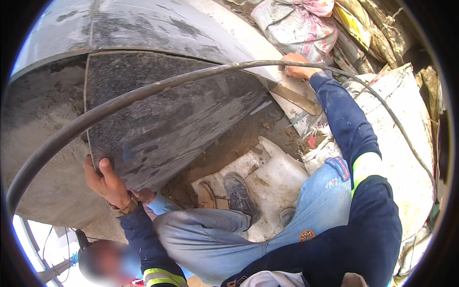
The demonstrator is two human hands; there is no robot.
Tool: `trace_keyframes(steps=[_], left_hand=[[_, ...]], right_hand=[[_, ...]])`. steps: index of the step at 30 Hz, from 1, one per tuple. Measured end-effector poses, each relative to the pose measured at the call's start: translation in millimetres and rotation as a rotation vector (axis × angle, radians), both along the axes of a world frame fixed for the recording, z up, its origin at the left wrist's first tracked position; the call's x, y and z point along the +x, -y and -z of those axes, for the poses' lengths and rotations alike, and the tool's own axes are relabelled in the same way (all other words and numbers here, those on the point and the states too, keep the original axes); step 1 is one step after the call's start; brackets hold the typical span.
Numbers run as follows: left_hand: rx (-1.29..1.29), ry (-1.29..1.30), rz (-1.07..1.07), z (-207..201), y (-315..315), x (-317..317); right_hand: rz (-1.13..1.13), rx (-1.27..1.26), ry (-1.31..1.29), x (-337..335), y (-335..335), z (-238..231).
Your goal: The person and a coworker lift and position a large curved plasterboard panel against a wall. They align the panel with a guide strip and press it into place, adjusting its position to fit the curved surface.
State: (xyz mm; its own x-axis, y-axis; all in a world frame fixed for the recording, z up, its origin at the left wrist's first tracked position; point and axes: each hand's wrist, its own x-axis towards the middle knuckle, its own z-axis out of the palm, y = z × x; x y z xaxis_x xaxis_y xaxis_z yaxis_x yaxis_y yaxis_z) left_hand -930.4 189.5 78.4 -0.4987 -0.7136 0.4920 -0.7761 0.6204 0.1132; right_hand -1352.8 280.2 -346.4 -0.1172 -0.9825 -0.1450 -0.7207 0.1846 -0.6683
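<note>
A dark speckled stone slab (pixel 143 95) stands tilted against the grey concrete side. My left hand (pixel 107 184) grips its near left edge, with the thumb on the dark face and fingers round the edge. Beside it, another person's hand (pixel 144 195) in a light blue sleeve touches the slab's lower edge. My right hand (pixel 299 67) is at the far right, past the slab's far end, fingers curled down at a pale surface. What it holds, if anything, is hidden, partly by a dark cable (pixel 191 76) arching across the view. A wooden strip (pixel 296 99) lies just nearer than that hand.
Grey slabs (pixel 143 26) form the top surface above. Stuffed sacks (pixel 296 28) lie at the far right, and a flattened white sack (pixel 392 138) spreads along the right. Under my shoe (pixel 241 198) are dirty white sheeting (pixel 277 179) and brown soil (pixel 229 148). A co-worker is at lower left.
</note>
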Motion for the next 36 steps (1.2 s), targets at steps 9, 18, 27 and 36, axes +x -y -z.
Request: trace_keyframes(steps=[9, 18, 27, 36], left_hand=[[-0.154, 0.006, 0.033, -7, 3, 0], [-0.135, 0.009, 0.074, -8, 3, -7], [-0.081, 0.065, 0.128, -18, -17, -51], [-0.113, 0.106, 0.194, -33, -24, -73]], right_hand=[[0.047, -0.021, -0.025, -19, -1, -22], [-0.022, -0.028, 0.059, 34, -23, -42], [0.307, -0.277, -0.193, 41, -234, -178], [0.774, -0.153, -0.478, 147, -473, -229]])
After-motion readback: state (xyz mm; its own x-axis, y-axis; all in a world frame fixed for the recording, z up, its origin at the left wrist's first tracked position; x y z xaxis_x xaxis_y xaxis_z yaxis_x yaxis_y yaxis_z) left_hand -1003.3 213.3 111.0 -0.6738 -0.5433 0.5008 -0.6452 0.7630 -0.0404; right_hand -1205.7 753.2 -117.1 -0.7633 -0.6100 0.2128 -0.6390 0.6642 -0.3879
